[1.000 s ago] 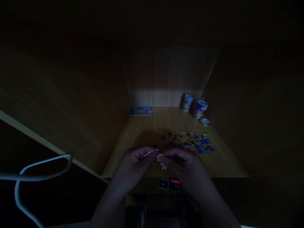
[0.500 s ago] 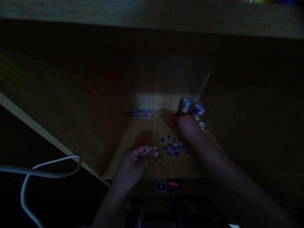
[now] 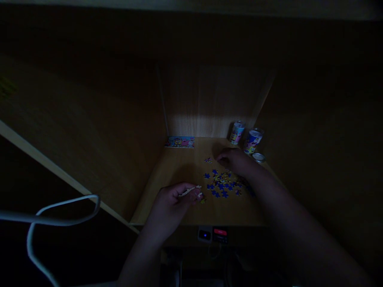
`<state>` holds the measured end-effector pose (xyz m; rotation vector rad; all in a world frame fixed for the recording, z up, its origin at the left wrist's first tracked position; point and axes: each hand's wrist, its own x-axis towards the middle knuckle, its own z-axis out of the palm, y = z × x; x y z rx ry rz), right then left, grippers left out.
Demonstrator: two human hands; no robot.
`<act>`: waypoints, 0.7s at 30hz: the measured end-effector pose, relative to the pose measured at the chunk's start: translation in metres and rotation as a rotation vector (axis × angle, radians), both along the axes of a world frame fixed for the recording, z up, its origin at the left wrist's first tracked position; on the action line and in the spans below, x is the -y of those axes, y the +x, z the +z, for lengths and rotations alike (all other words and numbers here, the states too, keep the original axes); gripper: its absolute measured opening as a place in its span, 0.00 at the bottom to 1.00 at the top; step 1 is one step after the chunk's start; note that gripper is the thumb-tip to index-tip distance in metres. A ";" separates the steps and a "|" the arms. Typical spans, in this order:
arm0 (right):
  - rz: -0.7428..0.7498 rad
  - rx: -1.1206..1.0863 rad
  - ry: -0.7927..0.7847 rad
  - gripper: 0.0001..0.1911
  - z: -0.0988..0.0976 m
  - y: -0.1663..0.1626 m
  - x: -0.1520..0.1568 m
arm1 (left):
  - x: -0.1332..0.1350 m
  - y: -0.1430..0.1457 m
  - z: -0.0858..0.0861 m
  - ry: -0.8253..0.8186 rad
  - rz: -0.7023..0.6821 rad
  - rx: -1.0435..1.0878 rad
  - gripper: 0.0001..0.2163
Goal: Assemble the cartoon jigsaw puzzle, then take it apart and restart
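Observation:
My left hand (image 3: 172,205) is closed around several puzzle pieces (image 3: 188,191), whose pale edges show between thumb and fingers. Under its fingertips a yellow puzzle piece (image 3: 203,201) shows near the board. My right hand (image 3: 233,159) hovers behind the pile with its fingers curled together; whether anything is between them is hidden in the dark. Just left of those fingers lies a single multicoloured puzzle piece (image 3: 208,160). A loose pile of blue and yellow puzzle pieces (image 3: 221,185) spreads between the two hands, partly covered by my right forearm.
A finished-looking cartoon picture strip (image 3: 179,142) lies at the back left. Two cartoon-printed cans, one (image 3: 237,133) behind the other (image 3: 253,140), stand at the back right beside a round lid (image 3: 259,157). Wooden walls enclose the shelf; a white cable (image 3: 68,219) loops at left.
My right hand has drawn back toward me from beside the cans. A multicoloured puzzle piece now shows on the board left of its fingers. My left hand keeps its hold.

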<state>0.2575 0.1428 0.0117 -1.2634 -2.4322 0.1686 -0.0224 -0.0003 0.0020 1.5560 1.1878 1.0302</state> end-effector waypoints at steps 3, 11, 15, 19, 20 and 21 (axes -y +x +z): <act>-0.008 -0.025 0.030 0.15 -0.001 -0.003 0.001 | 0.000 0.001 -0.003 0.020 -0.014 -0.005 0.12; 0.083 -0.012 0.005 0.09 -0.007 -0.016 -0.004 | -0.001 0.003 -0.005 0.027 -0.023 -0.037 0.11; 0.065 -0.022 -0.010 0.07 -0.007 -0.013 -0.008 | 0.000 0.003 -0.004 0.017 -0.008 -0.012 0.12; 0.035 -0.052 -0.010 0.09 -0.007 -0.006 -0.011 | -0.001 0.003 -0.001 -0.007 0.016 0.010 0.13; 0.027 -0.063 -0.014 0.08 -0.008 -0.004 -0.012 | -0.002 0.004 0.000 -0.016 0.028 0.018 0.14; 0.022 -0.076 -0.022 0.07 -0.008 -0.002 -0.013 | -0.002 0.004 0.001 -0.028 0.040 0.030 0.14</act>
